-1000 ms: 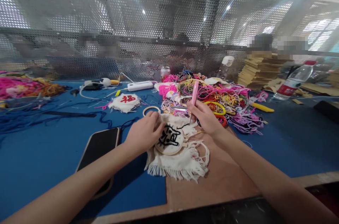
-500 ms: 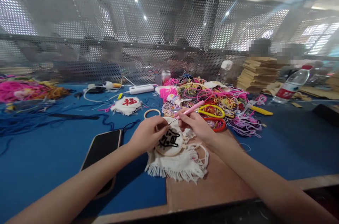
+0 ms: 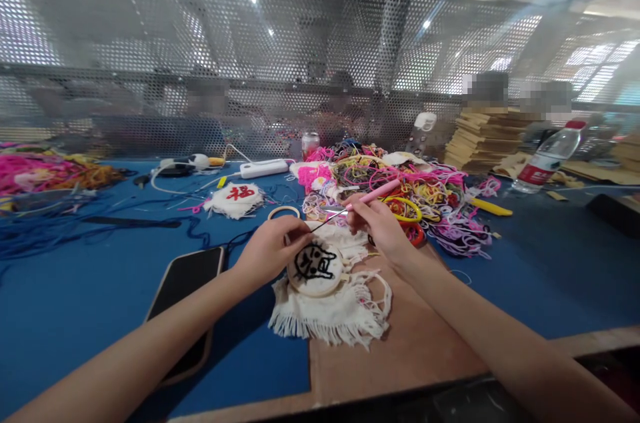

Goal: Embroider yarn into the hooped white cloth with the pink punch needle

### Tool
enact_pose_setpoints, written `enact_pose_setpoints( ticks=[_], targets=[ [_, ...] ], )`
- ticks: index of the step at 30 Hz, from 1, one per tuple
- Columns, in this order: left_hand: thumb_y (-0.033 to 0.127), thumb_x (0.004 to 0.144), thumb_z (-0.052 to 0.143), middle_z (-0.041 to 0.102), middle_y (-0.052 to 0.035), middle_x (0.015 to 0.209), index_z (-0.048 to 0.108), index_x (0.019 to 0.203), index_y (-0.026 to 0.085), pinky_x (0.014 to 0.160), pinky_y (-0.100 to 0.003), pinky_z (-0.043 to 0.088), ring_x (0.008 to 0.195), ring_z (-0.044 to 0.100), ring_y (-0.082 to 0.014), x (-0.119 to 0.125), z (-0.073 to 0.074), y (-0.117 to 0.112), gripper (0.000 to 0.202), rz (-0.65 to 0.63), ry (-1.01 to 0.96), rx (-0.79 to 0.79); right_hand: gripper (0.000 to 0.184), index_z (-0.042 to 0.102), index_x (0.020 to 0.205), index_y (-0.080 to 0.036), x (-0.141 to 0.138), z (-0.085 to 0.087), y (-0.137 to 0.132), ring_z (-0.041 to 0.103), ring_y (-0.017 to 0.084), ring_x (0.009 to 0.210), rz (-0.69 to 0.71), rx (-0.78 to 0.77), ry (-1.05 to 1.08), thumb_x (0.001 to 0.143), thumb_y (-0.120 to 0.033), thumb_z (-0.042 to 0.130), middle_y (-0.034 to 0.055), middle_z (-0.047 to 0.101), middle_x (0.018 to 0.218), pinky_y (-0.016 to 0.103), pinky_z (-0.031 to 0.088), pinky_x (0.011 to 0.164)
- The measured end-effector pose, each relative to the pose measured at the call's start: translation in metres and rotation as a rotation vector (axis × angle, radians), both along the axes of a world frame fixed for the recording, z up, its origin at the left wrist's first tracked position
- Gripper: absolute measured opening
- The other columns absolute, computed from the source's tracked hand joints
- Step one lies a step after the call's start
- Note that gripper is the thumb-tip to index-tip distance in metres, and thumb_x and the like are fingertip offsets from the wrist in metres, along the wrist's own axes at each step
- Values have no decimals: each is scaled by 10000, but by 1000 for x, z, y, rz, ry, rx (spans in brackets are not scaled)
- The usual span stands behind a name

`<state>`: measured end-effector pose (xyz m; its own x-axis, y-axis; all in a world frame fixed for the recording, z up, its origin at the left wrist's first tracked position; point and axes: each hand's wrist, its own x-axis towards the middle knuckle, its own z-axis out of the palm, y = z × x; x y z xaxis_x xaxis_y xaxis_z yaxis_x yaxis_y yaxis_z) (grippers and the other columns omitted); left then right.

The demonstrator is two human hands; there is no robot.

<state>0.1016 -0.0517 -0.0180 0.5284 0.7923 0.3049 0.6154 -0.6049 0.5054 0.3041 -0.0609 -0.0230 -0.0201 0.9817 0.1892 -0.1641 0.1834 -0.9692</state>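
Note:
My right hand (image 3: 377, 219) grips a pink-handled punch needle (image 3: 379, 191), its thin shaft slanting down and left. A dark line, shaft or yarn, runs from it to the fingertips of my left hand (image 3: 275, 246). Those fingers close at the upper left edge of a round wooden embroidery hoop (image 3: 320, 291); whether they also pinch yarn I cannot tell. Stretched in the hoop is white cloth with a black stitched figure (image 3: 320, 259). The cloth's fringed edge (image 3: 330, 326) spreads below over the table. Scissors with yellow and red handles (image 3: 407, 208) lie behind my right hand.
A phone (image 3: 187, 296) lies left of the hoop. Behind are a tangled yarn heap (image 3: 425, 183), a wooden ring (image 3: 284, 211), a white patch with a red character (image 3: 234, 201) and a power strip (image 3: 265, 168). A water bottle (image 3: 550, 159) stands right, a mesh screen (image 3: 300, 56) beyond.
My right hand has moved right with the punch needle, away from my left hand and the hoop. More of the black figure shows. The left hand stays at the hoop's edge.

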Motion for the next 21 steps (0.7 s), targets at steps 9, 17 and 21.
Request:
enact_pose_setpoints(
  ticks=[9,17,21],
  targets=[
    [318,817,454,593,-15,696,602,768,160,555,-228,345,603,491,-113,-1,-1,1,222,-4,21,33,237,543,731,-163,3,3,3,435,67,446,-68,30,66,679,-385,605,-57,477,493,204,366,447],
    [291,830,423,613,-29,723,620,792,158,561,-231,344,609,498,-115,-2,-2,2,240,27,50,63,224,548,701,-163,3,4,3,437,67,462,-119,45,125,669,-370,626,-53,471,503,190,361,432],
    [263,816,428,632,-33,740,640,822,169,570,-235,350,633,515,-125,-3,-2,3,233,85,55,55,227,548,709,-161,3,4,3,435,69,455,-106,48,99,682,-377,612,-51,479,497,193,360,433]
  ],
)
